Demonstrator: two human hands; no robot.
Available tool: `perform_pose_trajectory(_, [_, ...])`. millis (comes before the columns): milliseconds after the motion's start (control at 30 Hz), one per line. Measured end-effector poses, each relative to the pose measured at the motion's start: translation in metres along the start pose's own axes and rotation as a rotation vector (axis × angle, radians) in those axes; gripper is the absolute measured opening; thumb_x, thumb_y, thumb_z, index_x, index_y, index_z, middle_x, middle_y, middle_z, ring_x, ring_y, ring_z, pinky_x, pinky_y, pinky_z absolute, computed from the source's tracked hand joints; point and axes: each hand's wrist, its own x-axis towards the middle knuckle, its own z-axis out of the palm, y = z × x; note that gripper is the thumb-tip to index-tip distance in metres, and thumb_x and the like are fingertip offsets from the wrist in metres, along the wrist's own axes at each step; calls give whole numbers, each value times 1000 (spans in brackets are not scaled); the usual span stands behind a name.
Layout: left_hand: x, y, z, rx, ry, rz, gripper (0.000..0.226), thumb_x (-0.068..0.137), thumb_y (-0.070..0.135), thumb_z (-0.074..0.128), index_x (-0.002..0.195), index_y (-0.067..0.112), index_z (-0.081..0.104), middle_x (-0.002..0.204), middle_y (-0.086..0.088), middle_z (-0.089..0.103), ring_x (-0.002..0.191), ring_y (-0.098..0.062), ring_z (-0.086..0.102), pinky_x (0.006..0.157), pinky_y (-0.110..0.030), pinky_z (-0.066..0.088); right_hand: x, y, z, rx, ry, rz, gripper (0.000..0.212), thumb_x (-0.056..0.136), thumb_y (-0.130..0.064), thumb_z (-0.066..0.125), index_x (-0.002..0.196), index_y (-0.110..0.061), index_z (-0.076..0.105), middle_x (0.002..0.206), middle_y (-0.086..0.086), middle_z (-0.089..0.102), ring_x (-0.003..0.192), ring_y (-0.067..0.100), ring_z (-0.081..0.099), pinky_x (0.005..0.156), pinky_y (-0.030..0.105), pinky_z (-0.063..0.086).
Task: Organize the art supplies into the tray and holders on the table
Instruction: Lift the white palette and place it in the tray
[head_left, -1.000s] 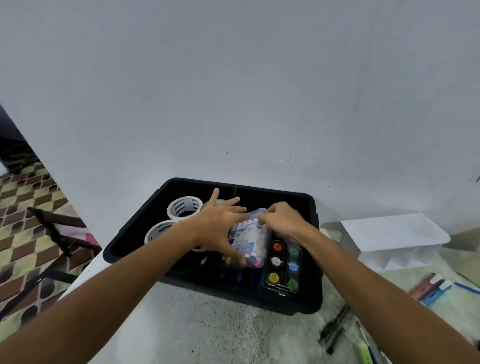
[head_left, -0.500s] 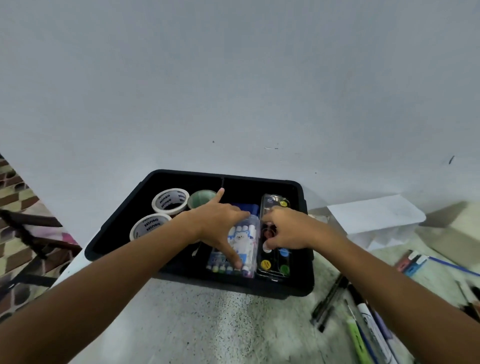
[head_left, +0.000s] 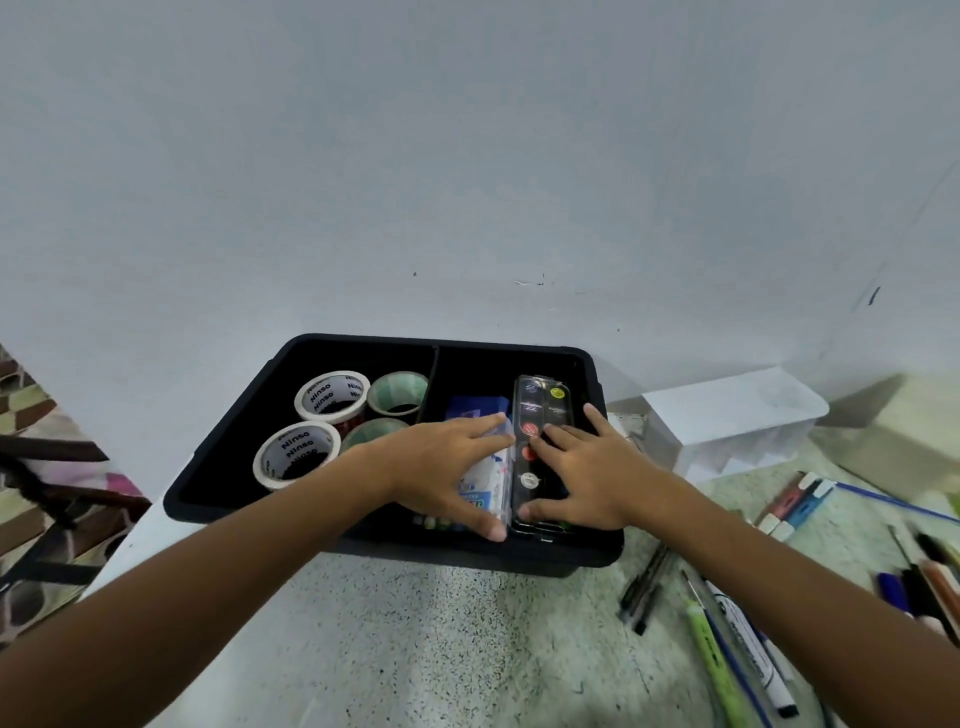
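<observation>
Resting flat with straight fingers: left hand (head_left: 441, 462) on crayon box (head_left: 488, 486), right hand (head_left: 587, 467) on paint palette (head_left: 535, 410).

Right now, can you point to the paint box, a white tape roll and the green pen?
paint box (head_left: 540, 402), head view, clear lid.
white tape roll (head_left: 332, 396), head view, printed rim.
green pen (head_left: 716, 670), head view, barrel.

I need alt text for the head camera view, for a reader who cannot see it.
Two bare hands press flat on supplies in a black plastic tray: the left hand on a clear plastic marker case, the right hand on a long black watercolour palette. Four tape rolls fill the tray's left compartment; loose pens and markers lie on the speckled table at right.
</observation>
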Motion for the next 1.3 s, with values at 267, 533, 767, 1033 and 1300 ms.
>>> perform_pose_trajectory(267, [20,-1,-8,122,176,76,109,60,100,22,134,25,51,130,7,49,114,-11,38,98,-37,35,-12,13,2,400,237,-30,50,94,-52,52,134,-22,57,142,-3,52,132,12,44,117,43,21])
perform_pose_trajectory(533, [98,78,-26,103,266,282,81,73,77,39,133,23,54,130,2,55,122,-17,44,99,-35,40,-107,77,14,505,421,301,38,92,-29,60,126,-12,62,136,3,57,123,20,52,101,34,41])
perform_pose_trajectory(767, [186,231,24,60,138,472,81,81,65,53,147,21,37,154,-8,33,143,-22,25,115,-34,26,-250,159,85,436,301,675,44,93,-34,56,133,-17,55,139,2,52,127,22,48,99,34,43])
perform_pose_trajectory(1033, [220,300,108,134,-12,400,90,76,85,9,153,40,-1,162,-2,-13,148,-23,-15,120,-52,1,-317,167,166,348,179,742,100,75,-77,-18,154,-27,17,163,8,6,150,28,-3,117,49,-3])
perform_pose_trajectory(1300, [216,285,108,30,13,356,85,79,86,24,152,44,7,163,0,3,150,-19,1,121,-45,8,-313,171,166,760,518,660,54,95,-49,44,142,-23,45,157,3,29,147,17,17,120,39,10])
